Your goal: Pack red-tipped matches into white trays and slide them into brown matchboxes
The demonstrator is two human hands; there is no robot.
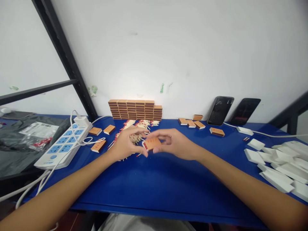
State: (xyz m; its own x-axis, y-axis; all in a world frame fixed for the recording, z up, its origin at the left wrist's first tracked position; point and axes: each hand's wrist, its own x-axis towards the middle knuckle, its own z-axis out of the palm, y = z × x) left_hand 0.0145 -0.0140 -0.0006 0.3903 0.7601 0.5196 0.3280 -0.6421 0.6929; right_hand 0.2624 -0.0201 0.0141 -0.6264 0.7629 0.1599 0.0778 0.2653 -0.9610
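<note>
My right hand grips an orange matchbox between thumb and fingers, above the blue table. At the box's left end, red match heads show in the white tray. My left hand is just left of that end, its thumb and fingers spread apart and curved toward the box. I see nothing held in it. Beneath and behind this hand lies a pile of loose matches with red heads, partly hidden by the fingers.
Stacked matchboxes stand against the wall. Other matchboxes lie left and right. Two phones lean at the back right. White trays are heaped at right; a power strip with cables lies left.
</note>
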